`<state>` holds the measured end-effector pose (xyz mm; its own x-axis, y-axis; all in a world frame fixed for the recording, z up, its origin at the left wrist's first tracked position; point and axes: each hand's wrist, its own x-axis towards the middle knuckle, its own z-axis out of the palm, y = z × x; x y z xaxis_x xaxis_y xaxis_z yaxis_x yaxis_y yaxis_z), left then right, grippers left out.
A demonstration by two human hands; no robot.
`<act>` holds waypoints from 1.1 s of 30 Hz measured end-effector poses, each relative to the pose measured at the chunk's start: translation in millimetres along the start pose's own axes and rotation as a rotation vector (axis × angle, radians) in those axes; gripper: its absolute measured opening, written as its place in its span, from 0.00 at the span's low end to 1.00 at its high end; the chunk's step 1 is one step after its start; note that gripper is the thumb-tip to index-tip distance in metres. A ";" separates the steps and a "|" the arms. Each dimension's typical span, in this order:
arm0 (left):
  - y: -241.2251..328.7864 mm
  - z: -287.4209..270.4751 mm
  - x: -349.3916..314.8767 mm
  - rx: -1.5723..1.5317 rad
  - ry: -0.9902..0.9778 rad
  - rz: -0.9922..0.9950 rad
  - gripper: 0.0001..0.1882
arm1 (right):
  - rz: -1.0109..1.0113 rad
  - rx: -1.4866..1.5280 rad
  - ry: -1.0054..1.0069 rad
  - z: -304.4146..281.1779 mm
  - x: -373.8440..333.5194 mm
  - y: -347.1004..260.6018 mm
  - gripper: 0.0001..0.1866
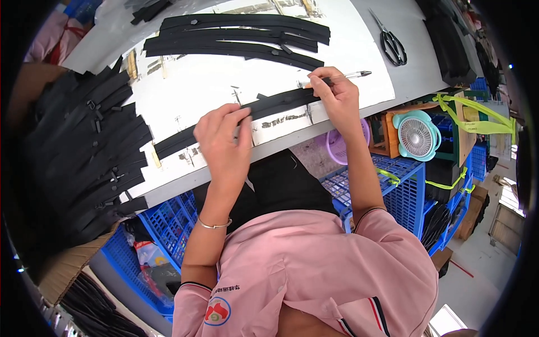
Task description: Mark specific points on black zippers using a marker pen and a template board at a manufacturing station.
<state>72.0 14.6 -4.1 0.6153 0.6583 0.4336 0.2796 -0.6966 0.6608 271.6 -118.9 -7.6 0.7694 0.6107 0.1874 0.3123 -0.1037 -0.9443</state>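
One black zipper strip, laid along the near side of a white board. Left hand: half open, fingers curled over the strip; grip cannot be told. Right hand: thumb and fingers drawn together at the strip's right end, beside a clear-barrelled pen; hold cannot be told. Further zippers are laid beyond.

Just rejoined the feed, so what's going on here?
A person's left hand is over the middle of a long black strip on a white sheet. Their right hand is at the strip's right end, a pen showing beside it. Similar strips lie beyond, and scissors rest to the right.
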 end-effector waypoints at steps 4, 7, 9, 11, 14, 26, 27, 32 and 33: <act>23.0 32.5 13.6 -0.138 -0.056 0.111 0.08 | -0.015 -0.019 -0.036 -1.4 -0.2 2.2 0.07; 32.9 53.5 21.8 -0.187 -0.059 0.162 0.08 | -0.042 -0.056 -0.034 0.4 0.1 3.0 0.07; 34.1 60.0 22.8 -0.121 -0.077 0.138 0.07 | -0.054 -0.067 -0.029 0.4 -0.6 0.8 0.08; 32.9 62.6 22.1 -0.117 -0.078 0.134 0.07 | -0.057 -0.170 -0.073 -0.2 -1.2 -3.7 0.07; 32.5 63.9 21.1 -0.107 -0.079 0.127 0.07 | -0.092 -0.216 -0.068 0.2 -1.2 -6.5 0.07; 33.5 66.0 19.9 -0.082 -0.084 0.110 0.07 | -0.078 -0.134 -0.156 -9.8 -4.2 -0.1 0.07; 33.5 66.6 20.2 -0.088 -0.087 0.110 0.07 | -0.078 -0.135 -0.155 -10.2 -4.2 1.7 0.07; 31.8 67.2 21.5 -0.095 -0.072 0.116 0.06 | -0.176 -0.214 -0.143 -6.6 -3.1 4.4 0.07; 30.8 65.8 21.5 -0.096 -0.065 0.117 0.07 | -0.182 -0.205 -0.155 -4.3 -2.4 2.2 0.07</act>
<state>142.3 -11.5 -14.7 0.6865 0.5524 0.4729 0.1333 -0.7349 0.6649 272.7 -124.0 -9.0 0.6017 0.7443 0.2898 0.5548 -0.1285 -0.8220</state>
